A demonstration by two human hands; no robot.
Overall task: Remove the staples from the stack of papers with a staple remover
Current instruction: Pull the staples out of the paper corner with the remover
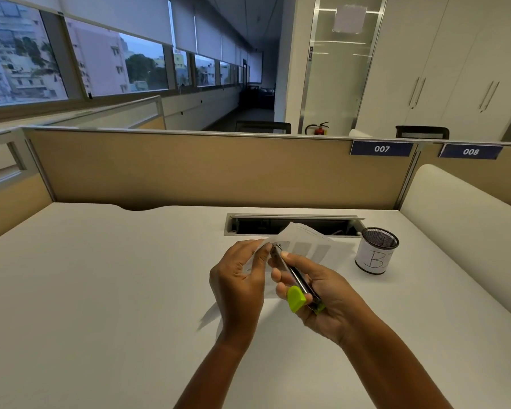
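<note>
My left hand (238,278) pinches the stack of papers (304,246) above the surface; my right hand (316,293) grips the staple remover (295,278) at its corner — jerk sideways and paper tears

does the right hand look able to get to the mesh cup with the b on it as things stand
Probably yes: the mesh cup stands just right of the right hand over bare desk. But that hand is gripping the staple remover.
</note>
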